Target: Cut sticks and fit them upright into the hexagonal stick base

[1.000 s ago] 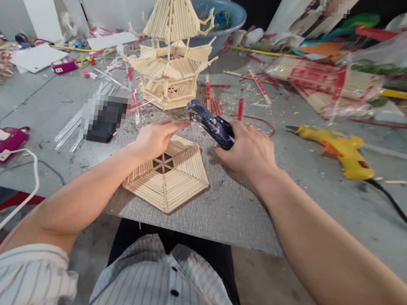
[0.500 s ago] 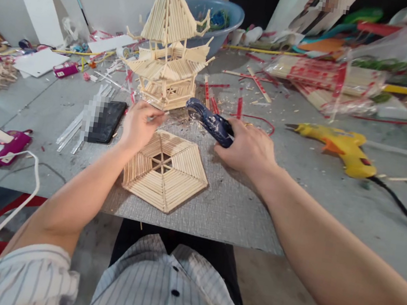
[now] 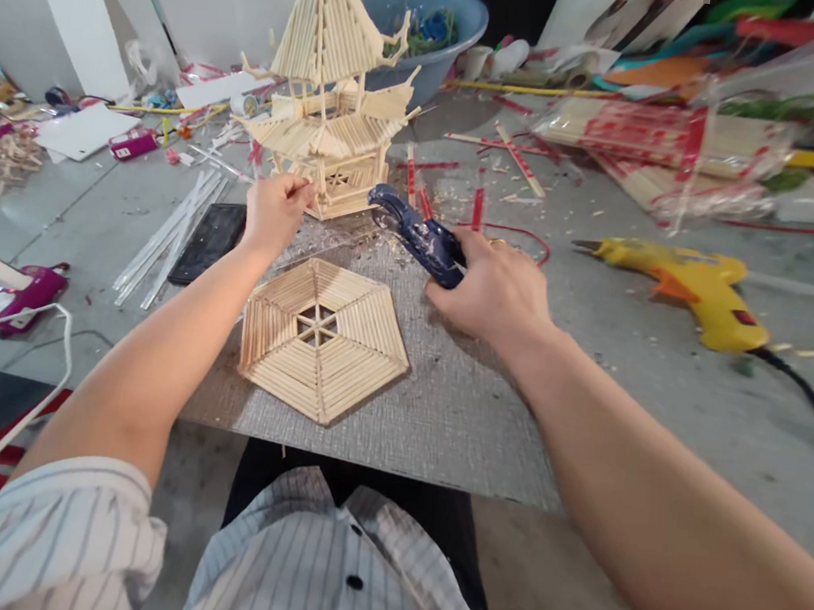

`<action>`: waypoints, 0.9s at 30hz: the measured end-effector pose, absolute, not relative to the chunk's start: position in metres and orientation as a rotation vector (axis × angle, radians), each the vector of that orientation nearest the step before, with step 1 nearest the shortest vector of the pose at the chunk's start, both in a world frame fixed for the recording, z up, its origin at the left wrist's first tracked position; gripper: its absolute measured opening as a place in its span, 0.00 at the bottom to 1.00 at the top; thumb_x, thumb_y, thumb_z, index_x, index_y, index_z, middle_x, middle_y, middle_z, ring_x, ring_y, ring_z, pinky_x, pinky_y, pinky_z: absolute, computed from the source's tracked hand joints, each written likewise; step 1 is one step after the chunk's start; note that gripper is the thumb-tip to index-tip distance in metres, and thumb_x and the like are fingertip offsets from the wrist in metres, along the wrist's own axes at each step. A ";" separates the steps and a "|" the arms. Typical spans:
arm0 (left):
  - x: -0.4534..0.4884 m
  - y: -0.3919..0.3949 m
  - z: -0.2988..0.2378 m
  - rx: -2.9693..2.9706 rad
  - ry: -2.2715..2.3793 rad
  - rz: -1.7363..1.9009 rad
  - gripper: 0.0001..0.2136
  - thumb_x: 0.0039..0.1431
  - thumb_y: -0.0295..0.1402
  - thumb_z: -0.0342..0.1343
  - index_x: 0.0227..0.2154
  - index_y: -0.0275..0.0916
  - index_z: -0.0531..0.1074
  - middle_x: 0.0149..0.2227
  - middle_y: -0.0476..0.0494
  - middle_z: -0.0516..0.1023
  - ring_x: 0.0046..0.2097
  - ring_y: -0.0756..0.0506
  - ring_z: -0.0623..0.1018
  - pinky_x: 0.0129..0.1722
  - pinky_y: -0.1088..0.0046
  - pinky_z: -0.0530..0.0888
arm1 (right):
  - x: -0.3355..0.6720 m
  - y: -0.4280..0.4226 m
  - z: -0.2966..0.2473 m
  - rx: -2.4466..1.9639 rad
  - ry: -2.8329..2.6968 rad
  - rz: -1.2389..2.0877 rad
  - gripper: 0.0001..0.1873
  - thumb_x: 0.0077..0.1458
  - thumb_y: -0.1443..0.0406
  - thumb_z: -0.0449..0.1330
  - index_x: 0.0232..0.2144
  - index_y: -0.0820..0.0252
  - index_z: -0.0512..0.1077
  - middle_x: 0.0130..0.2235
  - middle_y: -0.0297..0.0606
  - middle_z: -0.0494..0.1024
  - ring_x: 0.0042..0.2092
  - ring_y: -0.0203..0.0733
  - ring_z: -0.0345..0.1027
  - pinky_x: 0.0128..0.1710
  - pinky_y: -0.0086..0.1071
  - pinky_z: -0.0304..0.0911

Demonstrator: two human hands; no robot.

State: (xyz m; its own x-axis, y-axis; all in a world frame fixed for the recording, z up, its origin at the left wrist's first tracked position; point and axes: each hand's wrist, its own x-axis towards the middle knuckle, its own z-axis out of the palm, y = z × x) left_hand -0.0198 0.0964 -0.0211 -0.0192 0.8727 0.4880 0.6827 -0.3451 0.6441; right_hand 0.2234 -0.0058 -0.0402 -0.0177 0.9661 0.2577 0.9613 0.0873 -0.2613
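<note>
My right hand (image 3: pixel 494 290) is wrapped round the handles of dark blue cutting pliers (image 3: pixel 415 232), whose jaws point left toward the base of a tall wooden stick pagoda (image 3: pixel 329 107). My left hand (image 3: pixel 274 209) is curled with fingers pinched at the pagoda's lower left corner; what it pinches is too small to name. A flat hexagonal stick roof panel (image 3: pixel 323 337) lies on the grey mat (image 3: pixel 438 410) just below both hands, untouched.
A yellow glue gun (image 3: pixel 690 281) with a black cord lies to the right. A black phone (image 3: pixel 212 229) and loose sticks (image 3: pixel 169 233) lie left. A pink tool (image 3: pixel 19 293) sits near the left edge. A blue basin (image 3: pixel 436 21) and packets stand behind.
My left hand has lifted off the hexagonal panel and moved up and left to the pagoda's base, closing into a pinch. The right hand keeps the pliers nearly in place.
</note>
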 end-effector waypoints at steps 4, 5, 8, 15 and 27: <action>-0.013 0.107 -0.018 2.103 1.671 1.325 0.10 0.54 0.32 0.54 0.18 0.39 0.70 0.15 0.52 0.65 0.22 0.52 0.67 0.26 0.75 0.64 | 0.224 -0.005 -0.041 -1.914 -2.017 0.015 0.31 0.48 0.58 0.56 0.55 0.61 0.64 0.43 0.50 0.75 0.44 0.56 0.68 0.42 0.45 0.60; -0.013 0.108 -0.018 2.109 1.678 1.325 0.10 0.54 0.32 0.54 0.18 0.39 0.70 0.15 0.52 0.65 0.23 0.52 0.68 0.27 0.75 0.64 | 0.224 -0.005 -0.041 -1.919 -2.021 0.016 0.31 0.48 0.58 0.56 0.55 0.61 0.64 0.43 0.50 0.75 0.44 0.56 0.68 0.43 0.45 0.60; -0.011 0.111 -0.019 2.095 1.692 1.318 0.11 0.54 0.33 0.54 0.18 0.39 0.70 0.15 0.52 0.65 0.24 0.51 0.69 0.29 0.75 0.66 | 0.224 -0.005 -0.041 -1.930 -2.027 0.026 0.30 0.48 0.58 0.56 0.55 0.61 0.64 0.43 0.50 0.75 0.44 0.56 0.68 0.43 0.45 0.59; -0.013 0.125 -0.032 1.993 1.678 1.368 0.12 0.56 0.34 0.54 0.18 0.41 0.69 0.13 0.52 0.64 0.20 0.51 0.68 0.30 0.73 0.69 | 0.224 -0.005 -0.041 -1.886 -2.037 0.043 0.30 0.48 0.60 0.57 0.54 0.62 0.64 0.44 0.51 0.75 0.47 0.59 0.67 0.46 0.48 0.59; -0.013 0.131 -0.035 2.076 1.690 1.369 0.09 0.54 0.32 0.55 0.20 0.40 0.72 0.23 0.48 0.76 0.30 0.49 0.75 0.33 0.74 0.70 | 0.224 -0.005 -0.041 -1.902 -2.042 0.056 0.32 0.47 0.59 0.56 0.56 0.62 0.64 0.44 0.51 0.75 0.46 0.59 0.68 0.45 0.48 0.60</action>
